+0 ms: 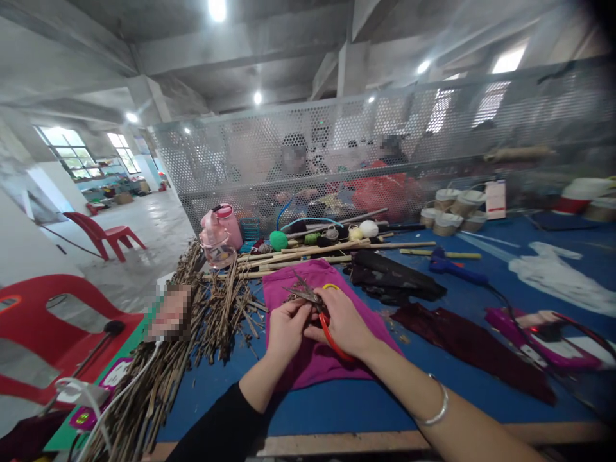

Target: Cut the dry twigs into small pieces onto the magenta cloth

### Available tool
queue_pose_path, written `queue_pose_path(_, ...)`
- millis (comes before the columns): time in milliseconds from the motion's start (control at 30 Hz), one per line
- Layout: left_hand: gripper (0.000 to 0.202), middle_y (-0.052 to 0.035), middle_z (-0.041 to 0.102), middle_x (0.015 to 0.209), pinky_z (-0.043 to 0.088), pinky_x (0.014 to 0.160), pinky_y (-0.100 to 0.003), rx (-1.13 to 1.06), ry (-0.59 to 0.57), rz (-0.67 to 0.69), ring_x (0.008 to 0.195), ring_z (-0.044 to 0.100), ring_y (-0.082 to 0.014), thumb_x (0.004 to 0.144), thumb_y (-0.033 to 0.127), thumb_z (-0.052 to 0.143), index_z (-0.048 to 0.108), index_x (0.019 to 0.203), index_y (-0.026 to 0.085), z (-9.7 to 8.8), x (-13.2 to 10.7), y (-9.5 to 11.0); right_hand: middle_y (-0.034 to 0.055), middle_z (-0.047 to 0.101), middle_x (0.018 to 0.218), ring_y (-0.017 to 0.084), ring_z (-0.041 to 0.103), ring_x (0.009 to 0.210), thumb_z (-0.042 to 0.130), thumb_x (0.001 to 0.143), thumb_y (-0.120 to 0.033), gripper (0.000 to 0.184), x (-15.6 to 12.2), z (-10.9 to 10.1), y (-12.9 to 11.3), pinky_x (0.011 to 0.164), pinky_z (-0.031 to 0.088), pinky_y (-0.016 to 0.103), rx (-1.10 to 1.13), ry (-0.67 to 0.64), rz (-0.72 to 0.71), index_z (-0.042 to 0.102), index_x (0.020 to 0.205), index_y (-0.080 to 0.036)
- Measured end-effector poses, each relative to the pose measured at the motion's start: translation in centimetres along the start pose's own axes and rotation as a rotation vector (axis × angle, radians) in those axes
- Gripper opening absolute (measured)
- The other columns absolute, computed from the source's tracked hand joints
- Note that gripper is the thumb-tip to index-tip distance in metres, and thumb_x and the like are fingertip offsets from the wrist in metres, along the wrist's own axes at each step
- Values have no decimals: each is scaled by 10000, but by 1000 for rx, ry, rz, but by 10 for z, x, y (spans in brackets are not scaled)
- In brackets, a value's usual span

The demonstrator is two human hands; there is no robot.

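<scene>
Over a magenta cloth (298, 375) on the blue table, my two hands are close together. My right hand (344, 321) holds a pair of scissors (332, 339) by red and yellow handles, and the blades are spread apart, pointing up and to the left. Just below the blades, my left hand (287, 330) is closed in a pinch. What its fingers hold is hidden. Some small brown bits (291, 296) lie on the cloth beside the blades. A pile of dry brown stalks (224, 314) lies left of the cloth.
Behind the cloth are wooden sticks (289, 260), yarn balls (278, 240) and a pink clear jug (219, 247). To the right lie dark fabric pieces (471, 343), a blue glue gun (455, 268) with its cord, and a white plastic bag (558, 273). A perforated metal screen (231, 160) stands behind.
</scene>
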State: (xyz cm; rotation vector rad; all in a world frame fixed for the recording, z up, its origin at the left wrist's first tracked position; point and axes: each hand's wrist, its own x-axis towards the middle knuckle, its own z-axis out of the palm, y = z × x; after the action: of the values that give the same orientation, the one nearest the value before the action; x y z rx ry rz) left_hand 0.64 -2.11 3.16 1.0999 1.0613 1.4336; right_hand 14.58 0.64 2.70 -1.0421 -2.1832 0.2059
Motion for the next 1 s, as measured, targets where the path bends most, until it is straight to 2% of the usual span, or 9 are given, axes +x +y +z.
queue_pose_path(100, 301, -103, 693, 821, 503, 688, -295, 11, -29, 20, 707, 636, -189, 696, 314, 630, 690, 890, 92, 0, 0, -1, 108, 539, 922, 259, 502, 859, 658, 632, -537, 628, 0, 0, 0, 755, 403, 393, 8, 6, 1, 479, 1090, -147)
queue_pose_path(233, 287, -103, 691, 821, 502, 679, -283, 33, -29, 33, 711, 636, -189, 710, 327, 617, 691, 862, 95, 0, -1, -4, 83, 561, 881, 231, 523, 811, 639, 665, -533, 553, 0, -1, -2, 722, 421, 346, 119, -35, 9, 509, 1065, -174)
queue_pose_path(367, 304, -102, 688, 796, 503, 640, -265, 29, -22, 33, 698, 636, -184, 713, 353, 614, 687, 856, 95, -1, -1, -3, 74, 597, 923, 218, 554, 820, 631, 681, -527, 544, -1, -3, -5, 722, 435, 316, 202, -29, 38, 516, 1104, -207)
queue_pose_path(633, 350, -95, 684, 772, 502, 596, -253, -36, 35, 4, 648, 623, -160, 670, 354, 654, 684, 902, 93, -2, 1, -2, 40, 657, 871, 198, 610, 766, 603, 722, -499, 427, -3, -3, 0, 677, 446, 278, 176, -101, 116, 562, 1058, -239)
queue_pose_path(833, 285, -78, 664, 719, 478, 532, -218, -39, 19, -31, 598, 606, -135, 682, 365, 636, 669, 799, 107, -3, 3, -4, 76, 602, 996, 221, 570, 881, 650, 669, -497, 540, -1, -3, -4, 739, 440, 312, 131, -88, 88, 518, 1109, -214)
queue_pose_path(1000, 269, -82, 666, 723, 479, 556, -229, 3, -20, 4, 614, 616, -146, 712, 355, 609, 665, 804, 108, -6, 6, -8, 79, 597, 952, 223, 560, 865, 637, 690, -493, 507, 1, -2, -5, 742, 432, 323, 130, -88, 73, 524, 1089, -201)
